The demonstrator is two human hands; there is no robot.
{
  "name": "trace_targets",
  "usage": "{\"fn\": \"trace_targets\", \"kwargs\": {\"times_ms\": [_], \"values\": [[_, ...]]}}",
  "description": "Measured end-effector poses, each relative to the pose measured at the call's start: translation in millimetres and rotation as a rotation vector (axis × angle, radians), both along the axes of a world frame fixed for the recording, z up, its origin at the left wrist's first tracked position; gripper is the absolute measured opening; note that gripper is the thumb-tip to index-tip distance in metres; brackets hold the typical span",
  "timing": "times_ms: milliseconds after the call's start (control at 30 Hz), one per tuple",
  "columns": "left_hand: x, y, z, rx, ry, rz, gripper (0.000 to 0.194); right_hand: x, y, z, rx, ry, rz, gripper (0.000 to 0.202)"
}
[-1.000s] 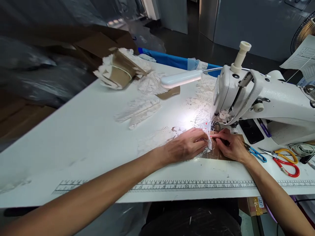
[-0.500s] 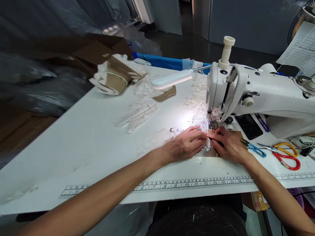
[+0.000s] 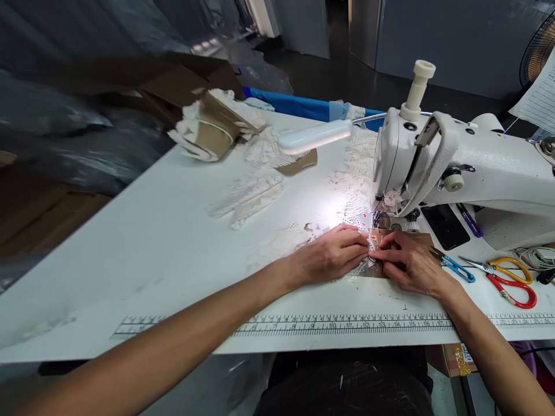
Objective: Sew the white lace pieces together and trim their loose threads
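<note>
White lace fabric [image 3: 356, 199] lies by the needle of a white sewing machine [image 3: 489, 167], lit by a small lamp [image 3: 315, 137]. My left hand [image 3: 332, 254] rests on the lace just in front of the presser foot, fingers together and pressing its edge. My right hand [image 3: 410, 260] pinches the lace edge beside it, over a brown card [image 3: 384, 270]. The fingertips of both hands nearly meet. Small red marks show near the needle.
Blue thread snips [image 3: 457, 268] and red-and-yellow scissors [image 3: 511, 277] lie right of my right hand, with a black phone [image 3: 445, 225] behind. Lace pieces [image 3: 255, 199] and a tied lace bundle [image 3: 208, 130] are on the left. A printed ruler [image 3: 316, 325] runs along the front edge.
The view has shifted slightly, so the machine and tools appear farther right. My right hand's fingers have moved slightly down at the lace edge, and a red mark now shows between my hands.
</note>
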State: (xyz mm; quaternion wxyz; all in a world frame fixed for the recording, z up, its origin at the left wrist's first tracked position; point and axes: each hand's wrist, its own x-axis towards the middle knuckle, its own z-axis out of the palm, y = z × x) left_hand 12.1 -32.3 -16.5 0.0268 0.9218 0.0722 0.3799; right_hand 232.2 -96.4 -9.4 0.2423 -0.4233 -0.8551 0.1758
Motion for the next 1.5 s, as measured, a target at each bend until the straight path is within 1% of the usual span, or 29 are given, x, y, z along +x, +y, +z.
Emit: {"fn": "trace_targets", "kwargs": {"times_ms": [100,200,300,400,500,633,833,1000,1133,1267,1333,1500], "values": [[-2,-2,0.7,-0.039,0.022,-0.002,0.013,-1,-1,1.1,0.043,-0.073,0.006,0.032],[-4,-3,0.3,-0.046,0.026,0.004,0.016,-2,-2,0.6,0.078,-0.149,0.005,0.033],[-4,-3,0.1,0.0,0.033,0.064,0.018,-2,-2,-0.8,0.09,-0.194,0.002,0.032],[-4,-2,1.5,0.074,0.093,0.157,0.016,-2,-2,-2.1,0.088,-0.201,-0.009,0.032],[-4,-2,3.5,0.144,0.15,0.21,0.018,-3,-2,-2.8,0.094,-0.184,-0.017,0.033],[-5,-3,5.5,0.191,0.227,0.249,0.024,-4,-2,-3.1,0.116,-0.184,-0.021,0.033],[-4,-5,6.3,0.257,0.263,0.273,0.027,-4,-2,-2.1,0.108,-0.194,-0.028,0.033],[-4,-5,7.0,0.204,0.298,0.282,0.027,-5,-2,-1.4,0.123,-0.181,-0.024,0.034],[-5,-12,9.7,0.146,0.296,0.294,0.026,-4,-3,-1.6,0.131,-0.214,-0.018,0.033],[-4,-16,10.2,0.156,0.325,0.344,0.024,-6,-3,-1.0,0.133,-0.255,-0.017,0.031],[-4,-12,9.6,0.164,0.362,0.339,0.024,-9,-3,0.2,0.131,-0.287,-0.039,0.03],[-5,7,8.4,0.125,0.44,0.279,0.026,-20,-3,3.3,0.077,-0.362,-0.143,0.031]]}}
